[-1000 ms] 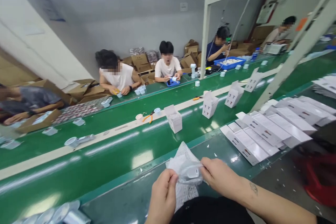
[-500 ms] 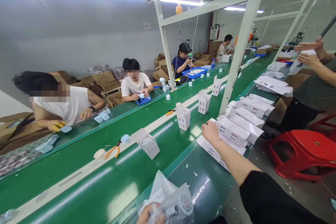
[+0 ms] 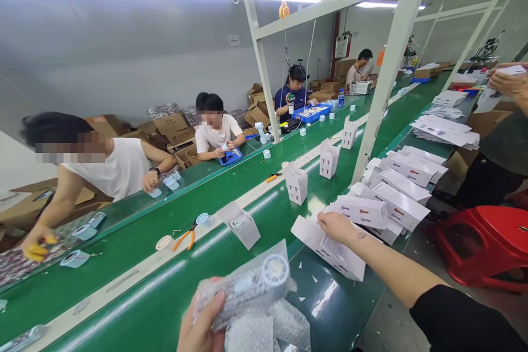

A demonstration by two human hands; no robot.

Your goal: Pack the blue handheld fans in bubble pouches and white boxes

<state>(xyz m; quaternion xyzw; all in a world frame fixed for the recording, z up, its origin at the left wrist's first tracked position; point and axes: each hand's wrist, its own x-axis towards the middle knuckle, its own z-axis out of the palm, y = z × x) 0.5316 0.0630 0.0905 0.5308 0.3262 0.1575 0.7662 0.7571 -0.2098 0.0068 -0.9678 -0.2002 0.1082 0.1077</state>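
Observation:
In my left hand (image 3: 206, 313), low in the head view, is a bubble-wrapped handheld fan (image 3: 251, 283) with a round, slotted head and a pale handle. My thumb lies across its near end. Below it, more bubble-wrap bags (image 3: 284, 327) lie at the bench edge. The fingers of my right hand (image 3: 336, 225) pinch the upper edge of a flattened white box (image 3: 330, 253), partly unfolded and tilted over the green bench. Small fan pictures are printed along its side. Just beyond sits a heap of similar flattened boxes (image 3: 396, 198).
Several opened white boxes (image 3: 297, 186) stand on the green conveyor (image 3: 165, 291). Orange-handled pliers (image 3: 185, 236) lie on the pale centre strip. Co-workers sit across the belt; another person's hands (image 3: 509, 82) are at right. A white post (image 3: 388, 71) rises beside the box heap. A red stool (image 3: 490, 242) stands at right.
My left hand has raised the wrapped fan up into fuller view. My right hand has drawn one flattened box from the heap toward me and tilted it. The nearest co-worker's gloved hand moved down-left.

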